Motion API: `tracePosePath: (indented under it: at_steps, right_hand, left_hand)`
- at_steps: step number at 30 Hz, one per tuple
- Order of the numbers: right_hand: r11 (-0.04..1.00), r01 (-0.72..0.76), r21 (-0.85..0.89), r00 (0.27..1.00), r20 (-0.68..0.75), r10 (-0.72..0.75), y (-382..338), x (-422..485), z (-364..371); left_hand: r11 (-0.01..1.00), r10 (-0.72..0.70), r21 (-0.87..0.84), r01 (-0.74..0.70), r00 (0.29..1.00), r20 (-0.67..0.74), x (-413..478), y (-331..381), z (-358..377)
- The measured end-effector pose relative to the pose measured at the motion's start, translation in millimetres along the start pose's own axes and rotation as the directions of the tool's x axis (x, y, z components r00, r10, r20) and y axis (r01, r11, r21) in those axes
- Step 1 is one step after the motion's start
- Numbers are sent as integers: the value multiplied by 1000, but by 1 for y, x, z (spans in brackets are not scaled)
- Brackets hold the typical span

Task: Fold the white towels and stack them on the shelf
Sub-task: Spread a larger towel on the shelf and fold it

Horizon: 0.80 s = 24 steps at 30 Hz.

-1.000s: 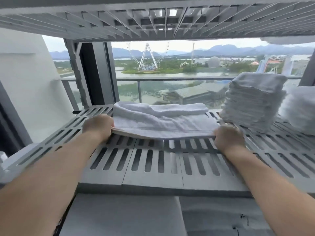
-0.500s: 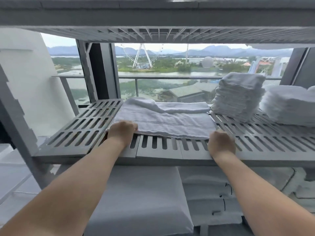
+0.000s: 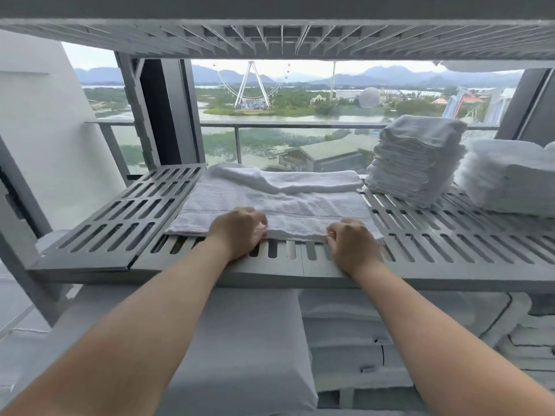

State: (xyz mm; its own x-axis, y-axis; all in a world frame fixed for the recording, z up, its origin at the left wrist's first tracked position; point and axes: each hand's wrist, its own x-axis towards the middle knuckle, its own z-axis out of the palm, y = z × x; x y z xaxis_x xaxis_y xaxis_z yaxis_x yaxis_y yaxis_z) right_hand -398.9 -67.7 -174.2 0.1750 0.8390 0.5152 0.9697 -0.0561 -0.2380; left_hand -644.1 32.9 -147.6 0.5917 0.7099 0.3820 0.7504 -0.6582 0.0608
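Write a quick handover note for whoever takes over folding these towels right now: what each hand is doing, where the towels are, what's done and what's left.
Left hand: closed grip on the near edge of the folded towel.
Right hand: closed grip on the same edge, further right.
The towel lies flat on the slatted shelf, its far part bunched up.
Done: two stacks of folded towels, a tall stack to the right and a wider stack beyond it.
Left: finish folding this towel, then put it on a stack.

Nubby white terry towel on matt grey slatted plastic shelf.
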Motion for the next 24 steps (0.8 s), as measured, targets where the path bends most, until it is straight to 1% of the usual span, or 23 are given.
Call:
tracePosePath:
  at_steps: [1,3,6,8,10,11,14,16,19,21,23,24]
  right_hand:
    - [1000,-6,7,1000,-14,6,2,0,2]
    - [1000,-30,8,999,-33,30,6,0,4]
    - [999,-42,-25,997,-64,41,3,0,2]
    - [997,-16,-72,994,-111,8,-2,-4,-3]
    - [998,29,-61,989,-142,-37,-6,-12,-8]
    - [998,49,-45,990,-131,-54,-7,-15,-9]
    - [997,75,-20,997,-21,-75,-10,-17,-10]
    - [996,82,-29,997,-12,-83,-12,-14,-10]
    - [993,73,-96,997,-18,-75,-12,-17,-10]
    - [992,33,-120,999,38,-29,-11,-17,-12]
    - [987,-27,-161,986,158,52,-13,-10,-18]
    - [980,-56,-190,969,227,99,-17,-4,-23]
  left_hand:
    - [1000,8,-12,-8,999,-45,-1,4,6]
    - [1000,7,15,-5,989,-148,-4,4,12]
    - [998,33,64,-19,970,-240,-13,2,12]
    - [997,64,44,-56,975,-215,-19,4,11]
    - [993,113,-7,-115,983,-147,-23,3,9]
    - [991,130,-27,-134,984,-122,-25,2,7]
    - [987,132,-78,-138,988,-87,-32,-4,1]
    - [985,112,-121,-119,992,-65,-38,-4,-1]
    - [984,86,-153,-96,994,-67,-46,7,-3]
    - [984,51,-171,-59,997,-54,-50,14,-6]
    - [981,-5,-196,-2,999,-35,-49,17,-12]
    - [975,-47,-218,35,998,-47,-45,18,-15]
